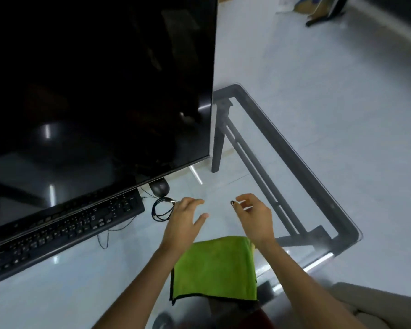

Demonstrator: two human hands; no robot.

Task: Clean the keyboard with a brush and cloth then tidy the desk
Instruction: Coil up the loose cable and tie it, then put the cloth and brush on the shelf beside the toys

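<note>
- Nearest the camera: green cloth (pixel 215 269), folded, flat on the glass desk (pixel 81 293), its near edge close to the desk's front edge. Both forearms pass over its sides.
- Left hand (pixel 184 224) above the glass beyond the cloth, fingers spread apart, holding nothing; fingertips touching or just over a coiled black cable (pixel 161 209) — cannot tell which.
- Right hand (pixel 255 216) level with it, fingers curled, thumb and forefinger pinched together on a small dark object (pixel 232 203); too small to identify.
- Bare glass between the two hands and to the right of them, out to the desk's right edge.
- Black keyboard (pixel 64 227) left of the hands, lying diagonally, its thin cord looping onto the glass toward the cloth.
- Black mouse (pixel 159 188) just beyond the cable coil, partly under the lower corner of the monitor (pixel 93 79).
- Monitor dark, fills the upper left, overhangs the keyboard's far edge.
- Desk frame (pixel 294 162) dark metal, visible through the glass; rounded corners at right.
- Pale tiled floor (pixel 318 79) open beyond the right edge; cardboard box (pixel 311 4) and a dark stand at the far top.
- No brush in view.
</note>
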